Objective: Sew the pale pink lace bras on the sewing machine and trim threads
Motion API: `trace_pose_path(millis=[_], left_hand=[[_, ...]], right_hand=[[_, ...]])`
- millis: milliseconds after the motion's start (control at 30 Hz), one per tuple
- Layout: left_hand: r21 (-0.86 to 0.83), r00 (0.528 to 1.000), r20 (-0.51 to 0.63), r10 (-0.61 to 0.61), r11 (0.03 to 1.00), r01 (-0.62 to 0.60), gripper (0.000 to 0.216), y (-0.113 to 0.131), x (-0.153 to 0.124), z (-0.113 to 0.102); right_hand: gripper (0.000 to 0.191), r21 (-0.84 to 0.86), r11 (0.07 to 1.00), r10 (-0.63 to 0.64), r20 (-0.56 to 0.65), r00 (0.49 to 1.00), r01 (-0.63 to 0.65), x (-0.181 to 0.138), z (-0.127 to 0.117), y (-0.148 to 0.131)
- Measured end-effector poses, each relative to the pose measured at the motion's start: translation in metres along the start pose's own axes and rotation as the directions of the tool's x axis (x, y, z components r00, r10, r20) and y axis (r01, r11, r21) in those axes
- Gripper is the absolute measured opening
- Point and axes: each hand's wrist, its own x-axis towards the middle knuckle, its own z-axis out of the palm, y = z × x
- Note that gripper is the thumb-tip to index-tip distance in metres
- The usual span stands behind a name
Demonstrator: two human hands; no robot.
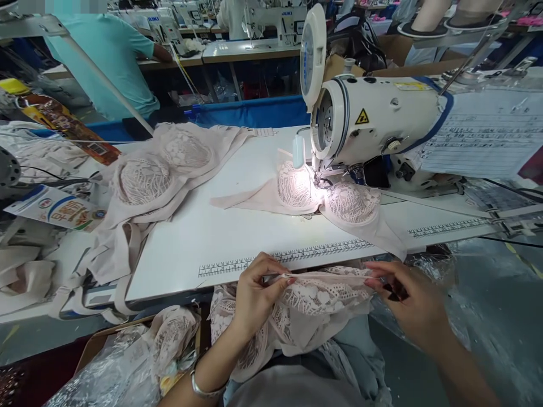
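Above my lap, my left hand (262, 291) pinches one end of the top edge of a pale pink lace bra (316, 297). The other end of that edge is pinched in my right hand (403, 294), so it stretches straight between them. More pink lace hangs below over my legs. On the table, another bra (350, 202) lies spread under the needle area of the sewing machine (373, 113), lit by its lamp. One strap of it trails to the left, and its right wing reaches the table's front edge.
Pink bras (144, 180) are piled at the table's left, near a tilted drink bottle (63, 121) and a printed packet (55, 208). A ruler strip (280, 257) runs along the front edge. Below left stands a box with plastic and lace (173, 336). A person in teal (102, 62) sits beyond.
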Motion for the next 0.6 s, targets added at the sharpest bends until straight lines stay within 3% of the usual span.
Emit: trace_pose_path(millis=[100, 200, 333, 400, 500, 533, 600], left_hand=[[-0.063, 0.999, 0.010, -0.031, 0.997, 0.032, 0.008, -0.003, 0.002, 0.002], [-0.147, 0.998, 0.046, -0.045, 0.988, 0.051, 0.009, -0.006, 0.004, 0.004], [-0.245, 0.983, 0.182, -0.033, 0.966, 0.077, 0.015, -0.003, 0.010, 0.002], [-0.216, 0.939, 0.342, -0.029, 0.970, 0.109, 0.017, 0.004, 0.014, 0.001], [-0.106, 0.796, 0.602, 0.067, 0.994, -0.004, 0.031, 0.019, 0.017, 0.008], [-0.086, 0.757, 0.644, 0.114, 0.993, -0.077, 0.035, 0.023, 0.017, 0.013], [-0.073, 0.741, 0.648, 0.178, 0.982, -0.173, 0.025, 0.028, 0.015, 0.027]], right_hand=[[0.017, 0.066, 0.997, 0.031, 0.076, 0.997, -0.036, 0.004, -0.003, 0.001], [0.023, 0.193, 0.968, 0.127, 0.188, 0.974, -0.163, 0.011, -0.015, 0.003], [0.025, 0.343, 0.902, 0.126, 0.369, 0.921, -0.261, 0.020, -0.040, 0.009], [0.025, 0.380, 0.888, 0.061, 0.460, 0.886, -0.259, 0.025, -0.047, 0.004], [0.022, 0.324, 0.916, 0.024, 0.547, 0.837, -0.238, 0.031, -0.043, -0.018], [0.022, 0.298, 0.929, 0.022, 0.553, 0.833, -0.222, 0.033, -0.038, -0.027], [0.020, 0.275, 0.946, -0.012, 0.556, 0.831, -0.170, 0.035, -0.025, -0.043]])
